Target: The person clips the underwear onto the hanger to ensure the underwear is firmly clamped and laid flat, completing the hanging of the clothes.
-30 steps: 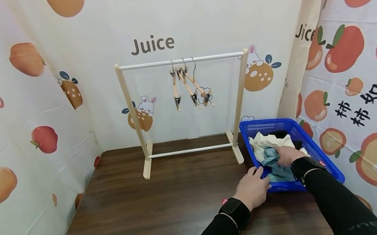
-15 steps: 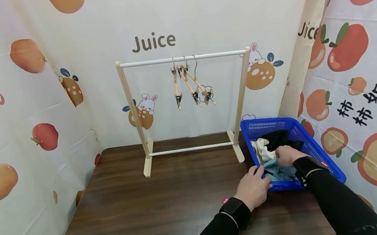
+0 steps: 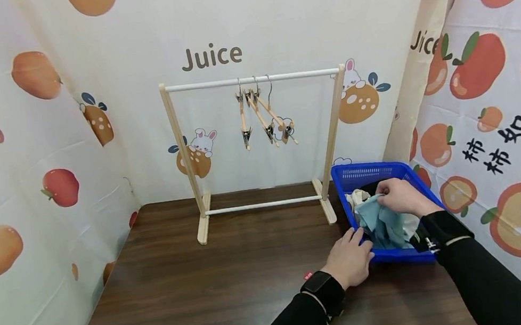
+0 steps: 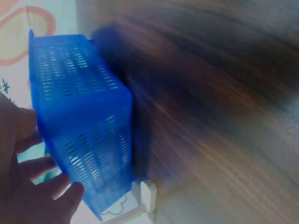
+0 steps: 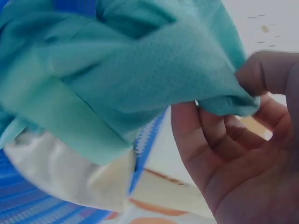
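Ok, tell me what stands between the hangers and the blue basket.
In the head view, the right-hand wooden post of the rack stands between the hangers and the blue basket.

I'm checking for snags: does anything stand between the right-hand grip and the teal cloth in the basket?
Nothing visible: the right-hand grip pinches the teal cloth directly. The left-hand grip is on the near-left corner of the basket, off to one side, not between them.
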Demonstrator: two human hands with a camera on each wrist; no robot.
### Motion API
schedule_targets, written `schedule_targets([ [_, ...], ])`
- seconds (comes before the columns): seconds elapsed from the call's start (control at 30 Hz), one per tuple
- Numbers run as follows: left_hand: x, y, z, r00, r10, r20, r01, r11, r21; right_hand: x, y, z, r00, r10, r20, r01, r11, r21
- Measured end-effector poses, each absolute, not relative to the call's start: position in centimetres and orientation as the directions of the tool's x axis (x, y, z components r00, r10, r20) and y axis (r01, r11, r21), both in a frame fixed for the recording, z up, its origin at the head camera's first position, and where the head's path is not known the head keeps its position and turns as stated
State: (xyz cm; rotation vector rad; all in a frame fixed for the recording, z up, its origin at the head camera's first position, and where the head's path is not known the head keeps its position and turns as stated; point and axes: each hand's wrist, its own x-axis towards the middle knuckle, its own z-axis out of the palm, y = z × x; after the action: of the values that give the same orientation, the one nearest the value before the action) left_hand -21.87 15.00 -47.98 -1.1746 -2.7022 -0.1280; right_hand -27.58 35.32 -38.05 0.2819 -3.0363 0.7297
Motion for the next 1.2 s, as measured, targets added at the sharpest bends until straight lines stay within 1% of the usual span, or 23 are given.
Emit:
schedule_targets([
  [0.13,-22.1,14.7,-47.4,-0.695,0.694,0.189,0.717,0.687,0.117,-26.8,34.3,-36.7,-0.980,-0.167,0.109,-0.199,0.860,-0.471],
  [0.27,-22.4,14.3,-46.9,-0.743,0.638,0.203,0.665,0.668,0.334,-26.2,33.1,-35.6,-0.968,-0.164,0.189,-0.237,0.846,-0.478],
  [0.37,-22.8,13.9,-46.4,-0.785,0.575,0.230,0.599,0.611,0.518,-25.6,32.0,-34.6,-0.956,-0.167,0.241,-0.269,0.828,-0.492],
  [0.47,-23.4,13.4,-46.0,-0.841,0.491,0.226,0.491,0.519,0.700,-25.1,30.7,-33.6,-0.946,-0.181,0.270,-0.300,0.805,-0.512],
  [0.5,-23.6,13.3,-45.9,-0.857,0.467,0.220,0.451,0.470,0.759,-24.8,30.2,-33.3,-0.944,-0.186,0.272,-0.307,0.795,-0.523],
  [0.57,-23.9,13.0,-45.5,-0.875,0.434,0.215,0.378,0.336,0.862,-24.4,29.4,-32.8,-0.940,-0.201,0.277,-0.326,0.769,-0.550],
  [0.63,-24.0,12.8,-45.0,-0.884,0.421,0.205,0.312,0.202,0.928,-24.1,28.5,-32.6,-0.937,-0.216,0.275,-0.341,0.742,-0.577],
  [0.73,-24.3,12.3,-44.1,-0.854,0.438,0.281,0.311,-0.003,0.950,-23.8,27.0,-32.7,-0.927,-0.255,0.275,-0.373,0.700,-0.608],
  [0.8,-24.5,11.9,-43.6,-0.832,0.426,0.355,0.362,-0.067,0.930,-23.7,26.0,-32.9,-0.918,-0.288,0.273,-0.396,0.682,-0.614],
  [0.9,-24.8,11.1,-43.2,-0.805,0.382,0.454,0.462,-0.075,0.884,-23.6,24.9,-33.1,-0.906,-0.326,0.271,-0.423,0.663,-0.618],
  [0.93,-24.9,10.8,-43.1,-0.814,0.357,0.458,0.472,-0.053,0.880,-23.5,24.7,-33.1,-0.903,-0.333,0.270,-0.428,0.659,-0.618],
  [1.03,-25.0,9.9,-43.0,-0.859,0.312,0.407,0.428,0.000,0.904,-23.4,24.6,-33.0,-0.899,-0.343,0.272,-0.436,0.654,-0.618],
  [1.13,-25.2,8.7,-42.8,-0.895,0.290,0.339,0.352,-0.005,0.936,-23.5,25.0,-33.0,-0.900,-0.348,0.262,-0.433,0.648,-0.627],
  [1.2,-25.3,8.0,-42.6,-0.902,0.288,0.321,0.331,-0.016,0.944,-23.5,25.3,-33.1,-0.903,-0.349,0.251,-0.425,0.639,-0.641],
])
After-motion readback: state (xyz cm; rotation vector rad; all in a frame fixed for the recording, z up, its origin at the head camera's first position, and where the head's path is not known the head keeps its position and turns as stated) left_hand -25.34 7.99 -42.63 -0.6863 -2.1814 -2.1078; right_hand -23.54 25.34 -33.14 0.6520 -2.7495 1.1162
